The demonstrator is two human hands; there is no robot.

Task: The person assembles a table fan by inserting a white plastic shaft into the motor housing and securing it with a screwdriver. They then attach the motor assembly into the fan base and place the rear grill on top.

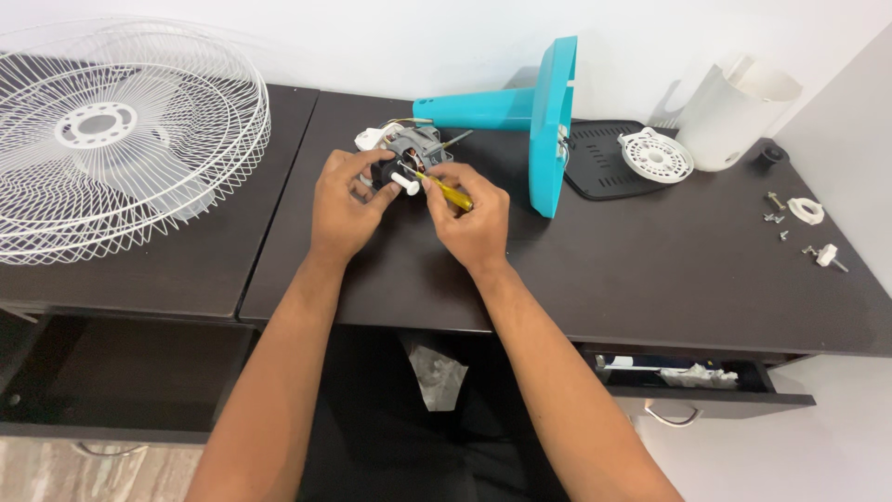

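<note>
Screwdriver work on a fan motor is the step in hand, judging by how both hands meet over it near the back middle of the dark desk. The motor lies at the end of the turquoise fan stand, which is tipped on its side, and a white shaft piece sticks out toward the camera.

The left hand is curled around the motor body, fingers closed on its left side to steady it. The right hand is clenched on a yellow-handled screwdriver, pinched between thumb and fingers, its tip aimed at the motor face; whether the tip sits in a screw head cannot be told.

The next move seems to call for a firm hold with the left hand while the right keeps the tool square to the fastener.

A white wire fan guard rests on the left cabinet. Further right lie a black grille plate, a round white cap, a white housing and loose screws and knobs.
</note>
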